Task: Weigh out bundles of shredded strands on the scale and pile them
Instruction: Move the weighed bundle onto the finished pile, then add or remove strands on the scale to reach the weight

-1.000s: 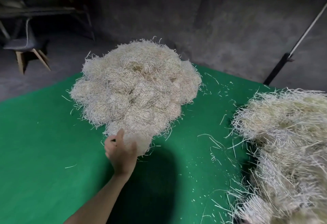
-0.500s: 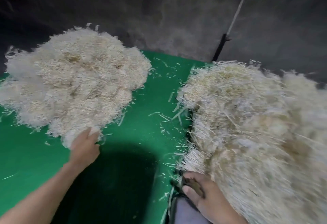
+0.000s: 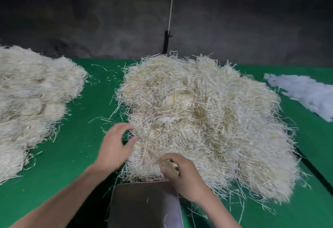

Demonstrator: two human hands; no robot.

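Note:
A big loose heap of pale shredded strands (image 3: 207,119) covers the middle of the green table (image 3: 72,155). At the left lies a pile of rounded strand bundles (image 3: 32,101). The scale's grey metal pan (image 3: 144,206) sits at the near edge, with only a stray strand or two on it. My left hand (image 3: 113,146) hovers at the heap's near left edge, fingers and thumb spread and curved, holding nothing. My right hand (image 3: 180,172) digs into the heap's front just above the pan, fingers curled round a tuft of strands.
A sheet of white plastic (image 3: 306,94) lies at the far right of the table. A dark pole with a white rod (image 3: 166,40) stands behind the table against a grey wall. Loose strands litter the green cloth between the heaps.
My view swung right from the bundle pile to the loose heap. My left hand let go of the bundle pile and moved to the heap. My right hand came into view and grips strands.

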